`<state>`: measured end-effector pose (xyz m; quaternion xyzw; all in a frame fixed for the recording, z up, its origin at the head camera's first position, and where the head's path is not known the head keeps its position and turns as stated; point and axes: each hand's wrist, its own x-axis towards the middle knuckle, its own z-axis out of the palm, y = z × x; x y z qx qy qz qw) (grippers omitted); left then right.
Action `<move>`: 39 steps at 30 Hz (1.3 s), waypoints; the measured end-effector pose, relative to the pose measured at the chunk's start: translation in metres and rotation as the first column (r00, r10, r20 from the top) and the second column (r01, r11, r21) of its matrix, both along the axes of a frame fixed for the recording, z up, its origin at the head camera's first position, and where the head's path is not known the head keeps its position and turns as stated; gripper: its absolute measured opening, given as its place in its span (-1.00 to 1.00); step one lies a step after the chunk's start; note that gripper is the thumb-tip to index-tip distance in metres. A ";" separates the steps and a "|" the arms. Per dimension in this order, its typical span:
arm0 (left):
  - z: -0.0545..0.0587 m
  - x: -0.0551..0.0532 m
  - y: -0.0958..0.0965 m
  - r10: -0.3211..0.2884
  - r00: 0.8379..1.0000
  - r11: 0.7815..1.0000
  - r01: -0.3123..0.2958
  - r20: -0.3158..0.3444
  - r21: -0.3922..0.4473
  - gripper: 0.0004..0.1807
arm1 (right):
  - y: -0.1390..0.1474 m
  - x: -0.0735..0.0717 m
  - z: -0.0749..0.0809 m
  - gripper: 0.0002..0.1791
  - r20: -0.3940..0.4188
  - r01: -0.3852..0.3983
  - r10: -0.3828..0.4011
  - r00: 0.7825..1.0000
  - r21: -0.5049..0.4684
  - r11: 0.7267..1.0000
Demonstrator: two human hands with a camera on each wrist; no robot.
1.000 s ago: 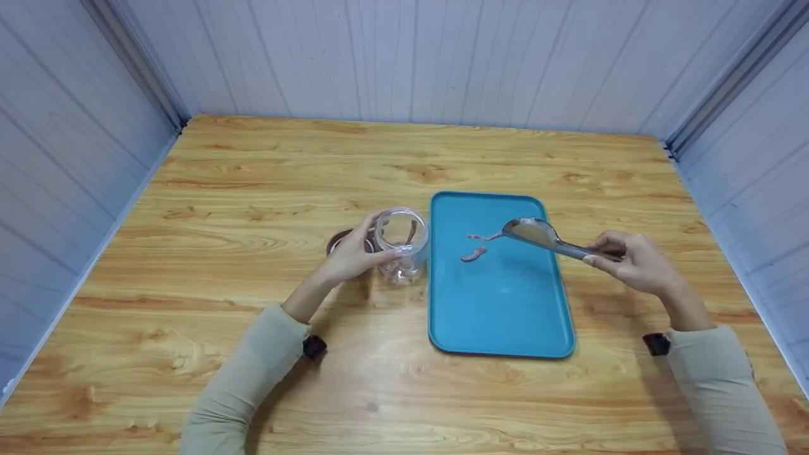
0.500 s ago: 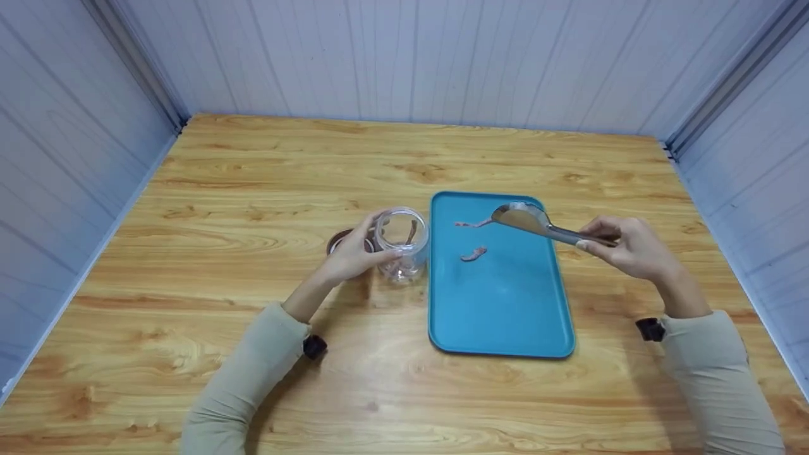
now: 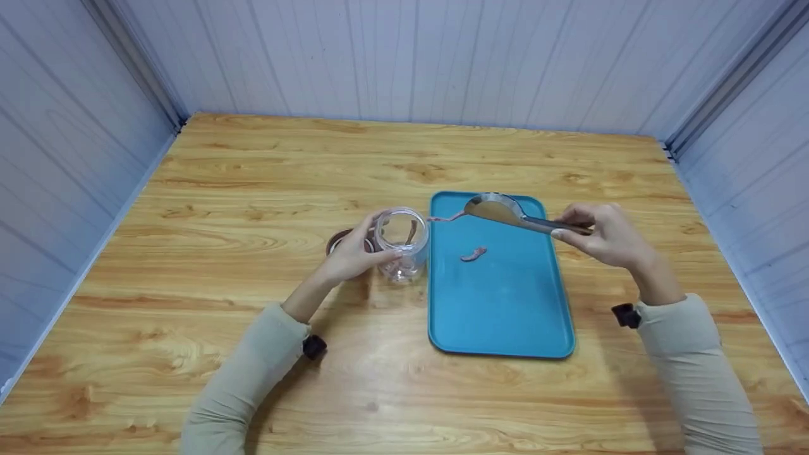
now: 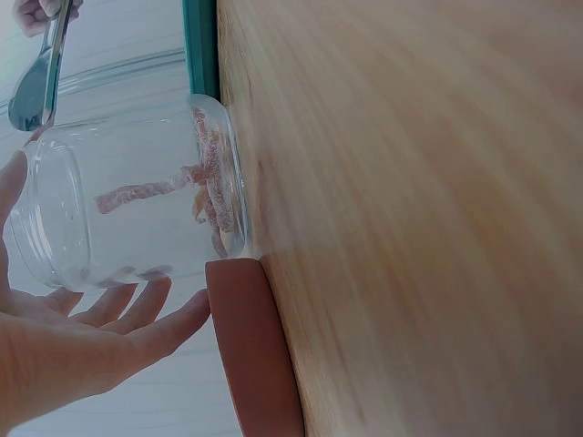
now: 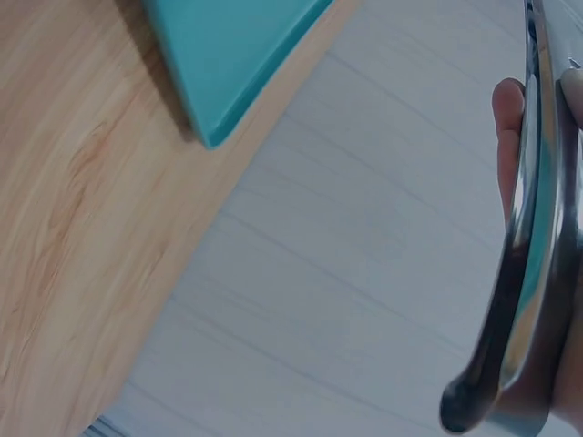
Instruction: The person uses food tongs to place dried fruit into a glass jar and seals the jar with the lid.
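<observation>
My left hand (image 3: pixel 354 256) holds a clear wide-mouthed jar (image 3: pixel 404 270) upright on the table, left of the blue tray. Inside the jar, several reddish dried strips (image 4: pixel 214 177) lie at the bottom, one leaning up the wall in the left wrist view. My right hand (image 3: pixel 607 237) grips metal tongs (image 3: pixel 496 210) by the handle, thumb on the near side. From the tongs' tip sticks a thin pinkish strip (image 3: pixel 447 218), its free end right at the jar's rim. Another short strip (image 3: pixel 474 254) lies on the tray (image 3: pixel 499 316).
A reddish-brown round lid (image 4: pixel 255 350) lies on the wooden table (image 3: pixel 253 354) beside the jar, partly hidden by my left hand in the head view. White panelled walls (image 3: pixel 411 57) stand behind the table and on both sides.
My right hand has moved left and away from me, carrying the tongs and strip from over the tray's middle to the jar's rim. The left hand and jar have stayed still.
</observation>
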<state>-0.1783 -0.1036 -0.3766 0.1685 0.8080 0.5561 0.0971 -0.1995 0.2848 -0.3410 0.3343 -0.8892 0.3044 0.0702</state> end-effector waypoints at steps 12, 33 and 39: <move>-0.032 -0.016 -0.004 -0.007 1.000 0.999 0.008 -0.019 0.037 -0.17 | -0.036 -0.004 -0.004 -0.91 -0.016 -0.070 0.070 0.997 -0.033 0.997; -0.032 -0.017 -0.004 -0.001 1.000 0.999 0.002 -0.011 0.047 -0.17 | -0.052 -0.007 -0.010 -0.83 0.005 -0.102 0.102 0.995 -0.057 0.993; -0.026 -0.014 -0.004 -0.006 1.000 1.000 0.005 0.023 0.031 -0.17 | -0.038 -0.006 -0.012 -0.77 0.019 -0.056 0.057 0.998 -0.057 0.997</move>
